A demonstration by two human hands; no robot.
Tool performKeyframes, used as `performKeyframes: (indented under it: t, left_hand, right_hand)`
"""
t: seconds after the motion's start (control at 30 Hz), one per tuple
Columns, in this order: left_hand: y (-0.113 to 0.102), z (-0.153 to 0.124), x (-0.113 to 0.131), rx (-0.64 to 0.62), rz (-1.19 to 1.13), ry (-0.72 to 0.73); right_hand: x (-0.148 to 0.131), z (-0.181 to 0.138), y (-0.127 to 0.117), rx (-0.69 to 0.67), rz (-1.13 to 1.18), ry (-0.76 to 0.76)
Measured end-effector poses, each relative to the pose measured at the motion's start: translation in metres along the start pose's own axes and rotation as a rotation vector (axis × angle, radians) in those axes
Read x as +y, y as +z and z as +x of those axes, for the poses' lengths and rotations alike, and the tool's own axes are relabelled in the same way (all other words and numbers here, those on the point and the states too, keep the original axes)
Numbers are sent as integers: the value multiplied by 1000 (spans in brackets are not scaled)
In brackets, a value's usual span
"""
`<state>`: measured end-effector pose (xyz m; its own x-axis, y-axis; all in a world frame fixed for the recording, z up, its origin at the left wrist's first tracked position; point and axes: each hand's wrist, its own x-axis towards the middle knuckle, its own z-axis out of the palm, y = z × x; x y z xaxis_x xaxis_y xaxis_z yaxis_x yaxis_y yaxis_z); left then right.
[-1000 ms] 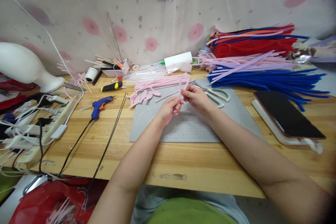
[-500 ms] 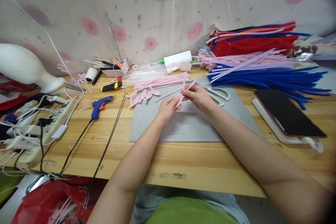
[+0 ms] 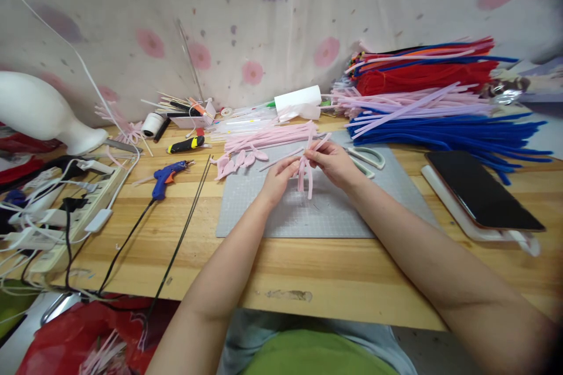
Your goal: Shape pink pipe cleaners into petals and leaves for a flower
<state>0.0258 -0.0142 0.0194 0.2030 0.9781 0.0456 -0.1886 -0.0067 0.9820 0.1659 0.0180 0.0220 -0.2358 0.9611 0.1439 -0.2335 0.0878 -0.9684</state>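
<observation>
My left hand (image 3: 278, 176) and my right hand (image 3: 333, 162) meet above the grey cutting mat (image 3: 325, 211), both pinched on a bent pink pipe cleaner (image 3: 307, 174). Its two ends hang down toward the mat below my fingers, and short ends stick up above my right hand. Just behind my hands lies a bundle of pink pipe cleaners (image 3: 270, 136) with several finished pink petal shapes (image 3: 235, 163) at its left end. Scissors with pale green handles (image 3: 369, 158) lie on the mat under my right wrist.
Stacks of red, pink and blue pipe cleaners (image 3: 440, 102) fill the back right. A phone on a white tablet (image 3: 481, 190) lies at right. A blue glue gun (image 3: 167, 174), a black-yellow knife (image 3: 188, 144), a power strip (image 3: 61, 211) and a white mannequin base (image 3: 41, 111) sit at left.
The folded pipe cleaner has swung round: its loose ends now hang down below my fingers instead of lying between my hands. Both hands stayed over the mat.
</observation>
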Motion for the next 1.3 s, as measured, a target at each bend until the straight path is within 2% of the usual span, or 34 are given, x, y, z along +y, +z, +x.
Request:
performKeyframes:
  t: [0.1,0.23,0.7,0.93,1.1,1.23,1.3]
  left_hand:
    - [2,0,2,49,-41,-65]
    - [5,-2,3,36,-41,-130]
    - [1,-1,-2,-55,-23,-113]
    - [1,-3,6,-127,50,-138]
    - [0,-2,8,-147,-82,-166]
    - [-1,-3,5,-218,-167,-220]
    - [0,-3,3,-210,-193,-215]
  right_hand:
    - [2,0,4,-33,-48,-5]
    - [6,1,6,-44,-23,16]
    - [1,0,4,-4,65,50]
    - [4,-2,6,-93,34,104]
    - [6,-4,9,-184,17,176]
    - [3,-3,7,-190,70,160]
    - [3,-1,5,-168,103,146]
